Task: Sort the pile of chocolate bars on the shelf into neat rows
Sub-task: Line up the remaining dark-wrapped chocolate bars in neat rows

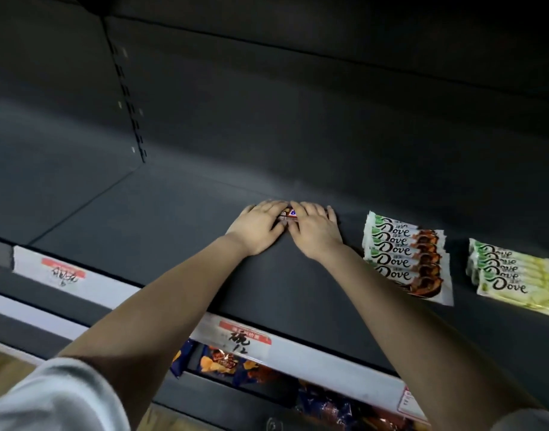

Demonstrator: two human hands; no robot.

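Both hands are down flat on the dark shelf (173,237), side by side near the middle. The left hand (257,228) and right hand (315,233) lie with fingers fairly straight over a small bunch of chocolate bars (288,214). They're pressing on it rather than gripping, and only a bit of brown and blue wrapper peeks out between them.

At 3 o'clock from the hands there's a tidy row of brown Dove bars (407,259). Further out the same way, with a gap between, is a row of green Dove bars (512,275).

On the shelf's front edge there's a price tag (245,339) at 6 o'clock and a second tag (63,272) at about 8. Snack packets (223,363) sit on the shelf below.
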